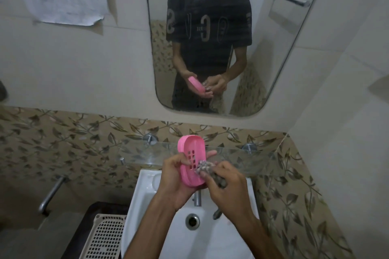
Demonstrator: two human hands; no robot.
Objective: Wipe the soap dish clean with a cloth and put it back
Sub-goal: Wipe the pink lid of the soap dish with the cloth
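A pink oval soap dish [190,153] with drain slots is held tilted above the sink, its inside facing me. My left hand [175,183] grips it from below and behind, fingertips showing past its right rim. My right hand [226,188] is closed on a bunched grey cloth [203,167] and presses it against the lower right part of the dish's inside. Part of the cloth hangs dark under my right palm. The mirror shows the same hold from the front.
A white sink [210,235] with a drain and a metal tap [197,197] lies under my hands. A glass shelf [147,153] spans the patterned wall behind the dish. A beige perforated basket [105,237] stands at the lower left beside a wall pipe [51,193].
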